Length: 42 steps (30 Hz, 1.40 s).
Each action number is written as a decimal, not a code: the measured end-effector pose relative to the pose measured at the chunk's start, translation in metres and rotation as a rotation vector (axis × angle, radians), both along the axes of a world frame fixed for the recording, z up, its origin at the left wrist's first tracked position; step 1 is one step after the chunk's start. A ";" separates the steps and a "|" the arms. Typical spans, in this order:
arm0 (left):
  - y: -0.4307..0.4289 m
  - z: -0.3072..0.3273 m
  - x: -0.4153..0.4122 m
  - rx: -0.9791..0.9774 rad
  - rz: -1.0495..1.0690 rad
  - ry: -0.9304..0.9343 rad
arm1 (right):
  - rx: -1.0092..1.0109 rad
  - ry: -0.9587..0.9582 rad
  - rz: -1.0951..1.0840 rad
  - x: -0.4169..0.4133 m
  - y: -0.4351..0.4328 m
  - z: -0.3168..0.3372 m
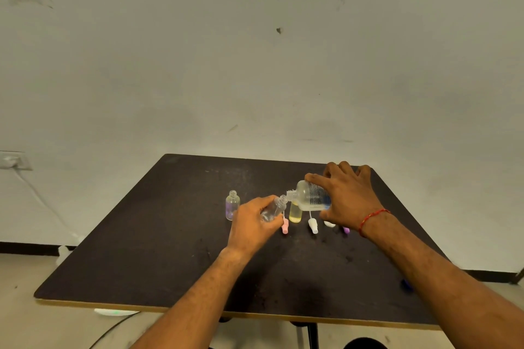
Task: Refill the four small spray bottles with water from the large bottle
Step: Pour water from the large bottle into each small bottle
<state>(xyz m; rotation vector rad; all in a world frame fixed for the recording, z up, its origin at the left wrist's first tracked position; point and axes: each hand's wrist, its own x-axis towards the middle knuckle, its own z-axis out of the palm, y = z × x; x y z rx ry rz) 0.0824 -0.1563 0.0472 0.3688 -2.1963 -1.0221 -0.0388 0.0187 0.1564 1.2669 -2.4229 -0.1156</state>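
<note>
My right hand (347,197) grips the large clear bottle (309,196), tipped on its side with its open neck pointing left. My left hand (253,224) holds a small clear spray bottle (274,208), tilted so its open mouth touches the large bottle's neck. Behind them a small yellow-tinted bottle (295,212) stands upright. Another small clear bottle (232,205) with a purple tint stands uncapped to the left. Loose spray caps lie on the dark table (170,249): a pink one (285,227), a white one (312,225), another white one (329,224) and a purple one (346,230).
The table's front edge (141,306) runs near me, with its far edge by a pale wall (255,65). A wall socket (14,161) with a white cable sits at the left. A blue object (406,284) lies near the table's right edge.
</note>
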 end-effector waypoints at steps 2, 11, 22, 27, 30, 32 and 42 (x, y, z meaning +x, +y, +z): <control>0.000 0.001 0.000 0.002 0.003 -0.001 | -0.004 -0.002 0.002 0.000 0.000 0.000; 0.002 0.003 0.001 0.012 -0.022 0.001 | 0.006 0.009 0.007 -0.001 0.000 0.003; 0.004 0.004 0.002 0.008 -0.010 -0.005 | 0.019 0.029 0.011 -0.001 0.001 0.005; 0.004 0.005 0.001 0.007 -0.020 -0.001 | 0.029 0.027 0.003 -0.002 0.000 0.005; 0.003 0.004 0.001 0.002 -0.020 0.001 | 0.019 0.015 0.000 -0.004 0.000 0.003; 0.003 0.003 0.000 -0.007 -0.014 -0.008 | 0.021 0.004 -0.007 -0.005 0.001 0.001; -0.002 -0.001 -0.008 0.094 -0.059 0.028 | -0.137 -0.170 -0.069 -0.003 0.012 -0.024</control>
